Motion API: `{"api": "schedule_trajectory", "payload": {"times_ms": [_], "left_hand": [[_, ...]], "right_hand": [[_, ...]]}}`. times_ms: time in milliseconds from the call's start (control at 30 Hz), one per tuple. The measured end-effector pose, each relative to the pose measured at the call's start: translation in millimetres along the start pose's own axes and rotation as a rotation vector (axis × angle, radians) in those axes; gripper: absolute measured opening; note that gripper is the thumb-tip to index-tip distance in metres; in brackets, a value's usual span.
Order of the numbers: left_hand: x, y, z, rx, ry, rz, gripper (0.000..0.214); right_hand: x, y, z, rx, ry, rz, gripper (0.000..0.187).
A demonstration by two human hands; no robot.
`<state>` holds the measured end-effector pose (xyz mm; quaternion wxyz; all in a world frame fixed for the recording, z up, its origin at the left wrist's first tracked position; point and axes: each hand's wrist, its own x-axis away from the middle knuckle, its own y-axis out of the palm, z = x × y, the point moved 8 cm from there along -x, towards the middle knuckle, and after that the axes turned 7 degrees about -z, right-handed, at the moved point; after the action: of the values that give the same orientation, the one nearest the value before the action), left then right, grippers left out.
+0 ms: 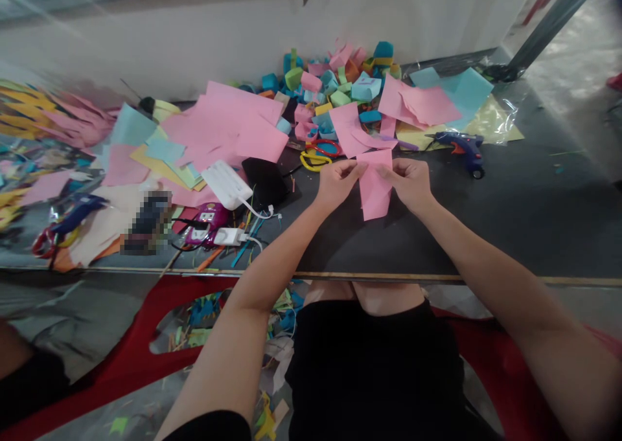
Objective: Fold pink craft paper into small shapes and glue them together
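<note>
Between my two hands a strip of pink paper (376,195) hangs just above the dark table, narrower toward its lower end. My left hand (337,180) pinches its left edge between thumb and fingers. The opposite edge is in the grip of my right hand (411,180), thumb lying on the paper's face. Right behind the strip lie more cut pink sheets (347,127). Yellow-handled scissors (315,161) and red-handled scissors (324,147) rest just beyond my left hand. A blue glue gun (461,146) lies to the right of my right hand.
Folded paper pieces (340,85) are heaped along the wall. Large pink sheets (233,124), a white power bank (227,183), a purple power strip (207,224) and another glue gun (72,217) cover the left side. The table's front edge (389,277) runs before my lap.
</note>
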<state>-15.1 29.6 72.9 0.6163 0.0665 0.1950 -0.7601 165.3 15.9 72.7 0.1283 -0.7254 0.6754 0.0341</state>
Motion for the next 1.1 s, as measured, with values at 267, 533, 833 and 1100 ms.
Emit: {"api": "schedule_trajectory", "payload": {"times_ms": [267,533,833,1100], "left_hand": [[1.4,1.2,1.7,0.001,0.013,0.009,0.053],[1.3,0.8,1.9,-0.010,0.008,0.006,0.054],[0.4,2.3,8.0,-0.040,0.084,-0.013,0.059],[-0.5,-1.6,8.1,-0.071,0.122,0.030,0.055]], "right_hand": [[2.1,0.6,-8.8,0.035,-0.015,0.013,0.059],[4.0,-0.4,-15.4,0.031,-0.059,0.023,0.055],[0.1,-4.2,-17.7,0.043,-0.139,0.033,0.069],[-4.2,1.8,-6.8,-0.086,-0.048,-0.045,0.061]]}}
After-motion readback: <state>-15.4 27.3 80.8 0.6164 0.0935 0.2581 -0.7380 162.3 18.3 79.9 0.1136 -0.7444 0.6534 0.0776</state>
